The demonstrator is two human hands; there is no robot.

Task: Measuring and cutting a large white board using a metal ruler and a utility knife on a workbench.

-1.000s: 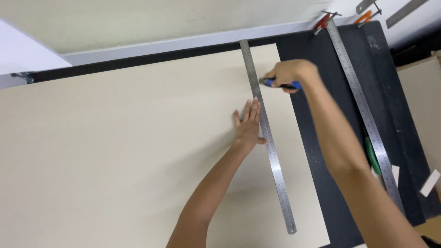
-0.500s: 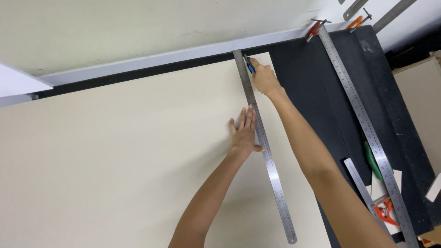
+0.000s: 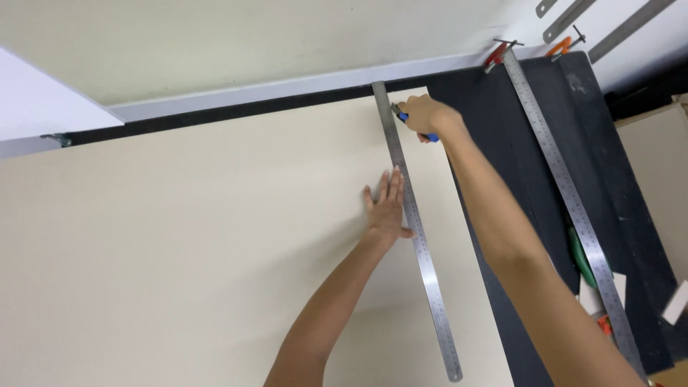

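Rulers: two; left hand (image 3: 387, 211) presses one ruler (image 3: 414, 222); right hand (image 3: 423, 116) grips knife (image 3: 416, 125).

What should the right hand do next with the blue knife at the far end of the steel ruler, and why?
Probably draw the blue knife toward the body along the ruler. The right hand holds it at the ruler's far end, by the edge of the cream board, while the left hand presses the ruler flat.

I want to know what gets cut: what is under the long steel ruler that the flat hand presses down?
The long steel ruler lies on a cream sheet, which lies on a black mat. What the mat covers cannot be seen.
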